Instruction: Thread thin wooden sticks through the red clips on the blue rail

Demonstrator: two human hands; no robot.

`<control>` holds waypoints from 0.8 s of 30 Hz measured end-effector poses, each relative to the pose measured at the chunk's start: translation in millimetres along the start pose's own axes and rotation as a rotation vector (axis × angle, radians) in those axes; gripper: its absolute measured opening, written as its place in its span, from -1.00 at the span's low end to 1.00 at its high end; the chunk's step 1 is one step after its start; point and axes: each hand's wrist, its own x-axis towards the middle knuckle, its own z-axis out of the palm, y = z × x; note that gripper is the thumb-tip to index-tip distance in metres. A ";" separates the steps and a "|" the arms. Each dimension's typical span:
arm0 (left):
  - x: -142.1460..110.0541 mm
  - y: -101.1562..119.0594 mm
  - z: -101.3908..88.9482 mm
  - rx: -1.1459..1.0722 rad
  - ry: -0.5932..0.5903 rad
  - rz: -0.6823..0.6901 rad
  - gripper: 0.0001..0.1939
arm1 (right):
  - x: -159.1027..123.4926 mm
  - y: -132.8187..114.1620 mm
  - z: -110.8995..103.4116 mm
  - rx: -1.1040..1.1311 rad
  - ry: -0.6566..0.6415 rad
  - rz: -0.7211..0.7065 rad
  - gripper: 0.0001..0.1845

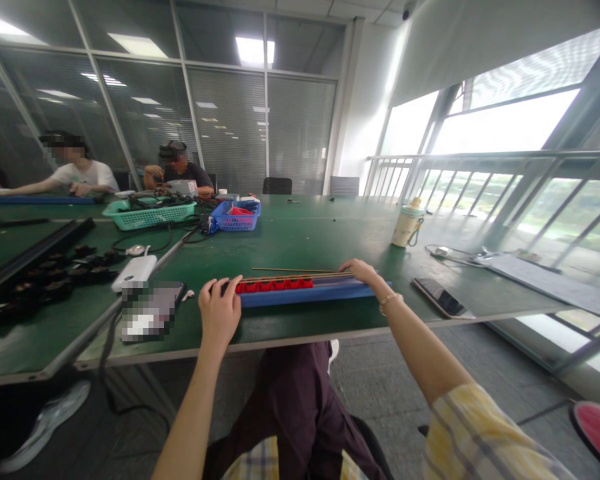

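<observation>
A long blue trough (310,295) lies along the near side of the green table, with a row of red pieces (275,285) in its left part. My left hand (221,307) is closed over the trough's left end, fingertips at the reds. Thin tan rods (290,277) run lengthwise over the trough. My right hand (364,272), near its right end, is closed with fingers pinched on the rods; the exact contact is hidden. Another thin rod (280,269) lies just behind.
Left are a phone (153,312), a white power bank (134,272) and black parts (80,270). A green basket (150,217) and blue basket (236,219) stand farther back. Right are a bottle (407,225) and another phone (441,297). Two people sit at the far left.
</observation>
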 end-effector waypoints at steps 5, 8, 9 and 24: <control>0.2 0.7 -0.2 -0.008 -0.003 -0.004 -0.55 | -2.2 -1.9 -1.1 -0.002 0.027 -0.008 -0.70; 0.1 1.2 -0.4 -0.009 -0.008 -0.004 -0.56 | -0.8 0.9 0.0 0.000 0.028 -0.007 -0.70; 0.0 1.4 -0.4 -0.011 -0.009 -0.005 -0.56 | 0.0 2.3 0.7 -0.005 0.026 -0.004 -0.69; 0.3 2.7 0.5 -0.017 0.007 -0.002 -0.57 | 4.2 16.0 11.3 0.024 0.137 0.083 -0.59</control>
